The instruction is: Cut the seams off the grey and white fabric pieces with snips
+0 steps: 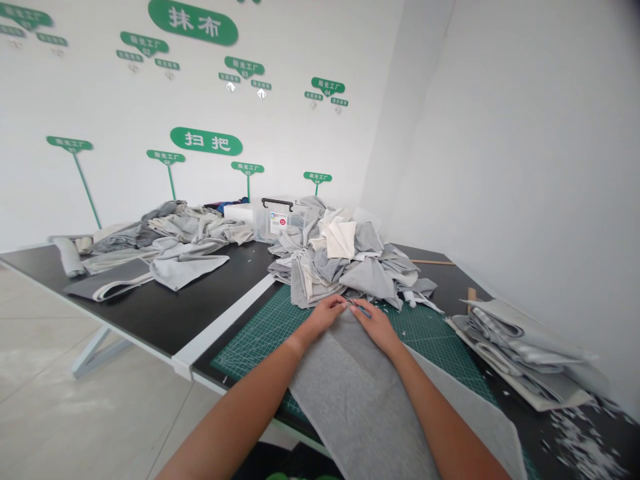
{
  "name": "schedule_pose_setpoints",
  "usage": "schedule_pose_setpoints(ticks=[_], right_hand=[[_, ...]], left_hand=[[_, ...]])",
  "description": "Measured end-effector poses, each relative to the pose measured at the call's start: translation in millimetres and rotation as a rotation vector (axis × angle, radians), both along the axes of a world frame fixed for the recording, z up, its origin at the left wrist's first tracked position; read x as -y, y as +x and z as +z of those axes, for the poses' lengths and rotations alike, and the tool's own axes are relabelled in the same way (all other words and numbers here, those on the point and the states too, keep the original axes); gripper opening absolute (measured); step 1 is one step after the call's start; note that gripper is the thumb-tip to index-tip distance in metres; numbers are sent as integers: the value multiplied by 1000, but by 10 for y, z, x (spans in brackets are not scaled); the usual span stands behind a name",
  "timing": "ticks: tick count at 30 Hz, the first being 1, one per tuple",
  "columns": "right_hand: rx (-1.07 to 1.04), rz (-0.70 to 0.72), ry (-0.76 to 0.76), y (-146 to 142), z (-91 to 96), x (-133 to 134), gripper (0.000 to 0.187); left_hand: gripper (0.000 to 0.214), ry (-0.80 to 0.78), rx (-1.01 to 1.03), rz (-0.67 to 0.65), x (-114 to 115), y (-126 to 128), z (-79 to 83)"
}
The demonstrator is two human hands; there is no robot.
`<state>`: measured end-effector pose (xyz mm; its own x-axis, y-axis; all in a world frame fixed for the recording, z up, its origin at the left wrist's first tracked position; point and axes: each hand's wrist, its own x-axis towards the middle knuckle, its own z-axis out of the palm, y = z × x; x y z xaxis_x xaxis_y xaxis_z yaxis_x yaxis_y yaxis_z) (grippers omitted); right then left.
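A long strip of grey cloth (360, 393) lies on the green cutting mat (260, 333) and runs toward me between my arms. My left hand (327, 312) rests on the cloth's far end with fingers curled, pinching its edge. My right hand (373, 321) is closed beside it, holding a small thin tool (361, 307) with a blue part at the same edge; I cannot make out what tool it is. Both hands sit right in front of a heap of grey and cream cloth scraps (350, 260).
A stack of folded grey pieces (525, 353) lies at the right, with white shreds (580, 440) near the table corner. Another cloth pile (170, 240) and a clear plastic box (275, 217) stand further back on the black table (165, 313). White walls close the right side.
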<state>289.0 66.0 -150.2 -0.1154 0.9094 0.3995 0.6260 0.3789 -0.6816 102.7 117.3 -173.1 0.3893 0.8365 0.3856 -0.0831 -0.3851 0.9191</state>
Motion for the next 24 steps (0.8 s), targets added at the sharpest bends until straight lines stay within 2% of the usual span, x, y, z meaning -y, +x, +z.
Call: schedule_pose_setpoints(ticks=[4,24], right_hand=[[9,33,8,17,-13,-11,39],[-19,12,19,20,-34,-21,40]], left_hand=[[32,-17,0,1,-2,-2,7],[35,-34,-22,7,-24,-6,12]])
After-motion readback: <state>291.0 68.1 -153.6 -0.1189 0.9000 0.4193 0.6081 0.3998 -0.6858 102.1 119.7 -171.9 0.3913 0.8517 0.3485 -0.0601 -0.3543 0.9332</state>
